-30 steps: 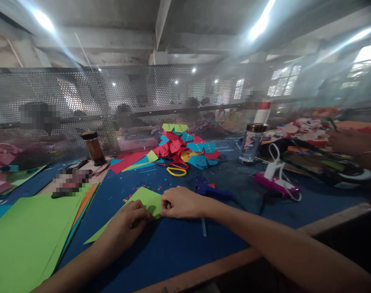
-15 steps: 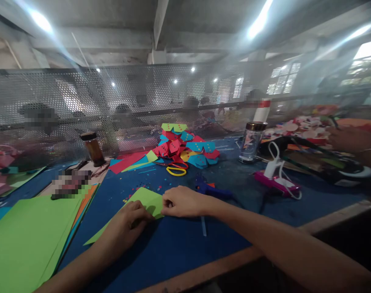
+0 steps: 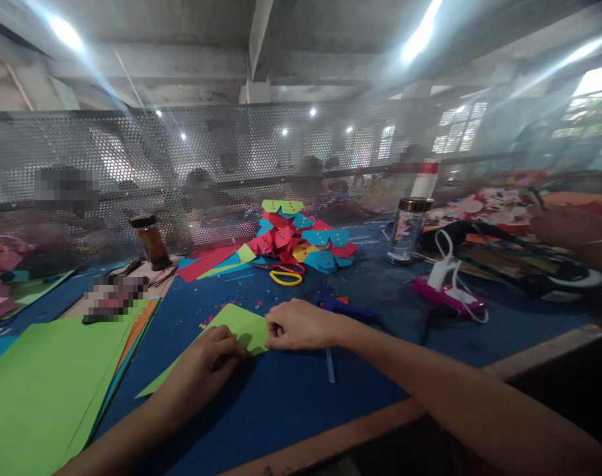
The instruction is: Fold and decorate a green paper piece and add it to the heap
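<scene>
A folded light-green paper sheet (image 3: 234,325) lies on the blue table (image 3: 301,396) in front of me. My left hand (image 3: 209,367) rests on its near part with the fingers curled down, pressing the paper. My right hand (image 3: 298,325) pinches the sheet's right edge with the fingers closed on it. The two hands nearly touch over the fold.
A stack of coloured sheets (image 3: 47,383), green on top, lies at the left. A pile of cut paper shapes (image 3: 301,239) and red-and-yellow scissors (image 3: 287,273) sit behind. A blue glue gun (image 3: 340,305), two jars (image 3: 152,241) (image 3: 408,230), a pink stand (image 3: 449,291) and another person's hand (image 3: 568,228) are nearby. A perforated metal screen (image 3: 231,165) backs the table.
My right hand has slid a little to the right along the green paper's edge. My left hand has stayed where it was.
</scene>
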Demonstrator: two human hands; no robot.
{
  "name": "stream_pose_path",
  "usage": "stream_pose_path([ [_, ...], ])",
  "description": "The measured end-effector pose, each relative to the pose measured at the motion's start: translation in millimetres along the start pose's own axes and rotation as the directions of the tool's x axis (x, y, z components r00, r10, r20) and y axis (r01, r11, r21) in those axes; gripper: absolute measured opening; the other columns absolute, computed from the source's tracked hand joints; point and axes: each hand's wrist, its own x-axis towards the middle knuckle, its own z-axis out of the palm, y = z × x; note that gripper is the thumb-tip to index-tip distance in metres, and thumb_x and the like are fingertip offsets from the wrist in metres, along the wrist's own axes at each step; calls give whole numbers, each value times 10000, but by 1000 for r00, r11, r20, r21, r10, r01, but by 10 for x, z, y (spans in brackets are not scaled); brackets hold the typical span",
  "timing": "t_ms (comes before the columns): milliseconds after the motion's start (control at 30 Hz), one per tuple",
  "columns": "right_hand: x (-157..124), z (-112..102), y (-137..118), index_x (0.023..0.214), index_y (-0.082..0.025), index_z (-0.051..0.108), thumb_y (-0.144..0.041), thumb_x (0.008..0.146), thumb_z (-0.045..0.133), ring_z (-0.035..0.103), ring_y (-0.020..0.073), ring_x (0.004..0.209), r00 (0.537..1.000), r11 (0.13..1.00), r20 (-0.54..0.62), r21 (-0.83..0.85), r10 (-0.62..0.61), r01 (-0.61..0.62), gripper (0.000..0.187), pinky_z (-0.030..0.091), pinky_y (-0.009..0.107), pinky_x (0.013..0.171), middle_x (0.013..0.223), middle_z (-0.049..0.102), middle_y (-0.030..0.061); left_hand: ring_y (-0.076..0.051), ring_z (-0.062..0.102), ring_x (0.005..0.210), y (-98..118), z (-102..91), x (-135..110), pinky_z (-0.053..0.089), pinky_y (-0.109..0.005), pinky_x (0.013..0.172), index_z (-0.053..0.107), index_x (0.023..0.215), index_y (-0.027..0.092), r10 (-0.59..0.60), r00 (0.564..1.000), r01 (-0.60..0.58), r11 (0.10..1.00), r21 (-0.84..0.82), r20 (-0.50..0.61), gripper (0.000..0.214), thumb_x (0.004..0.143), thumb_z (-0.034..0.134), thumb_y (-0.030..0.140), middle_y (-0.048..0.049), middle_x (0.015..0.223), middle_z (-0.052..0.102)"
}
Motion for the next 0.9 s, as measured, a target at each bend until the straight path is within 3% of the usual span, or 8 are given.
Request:
stream_pose_path([
  [333,-40,-28,57,795,-208,618,-321,800,570,637,189,778,1000,999,-4,-42,-7,7,123,312,259,587,837,711,14,-169,584,836,-14,6,-14,445,-288,744,696,893,267,0,1000,0,1000,20,-10,259,867,484,122,-11,852,616],
  [900,-77,-178,239,888,-191,650,-264,794,638,611,152,769,986,995,168,103,-13,-4,119,341,227,579,877,692,8,-165,579,807,-30,6,-4,452,-295,721,696,900,256,10,1000,-10,1000,11,3,254,872,478,128,-14,832,602],
])
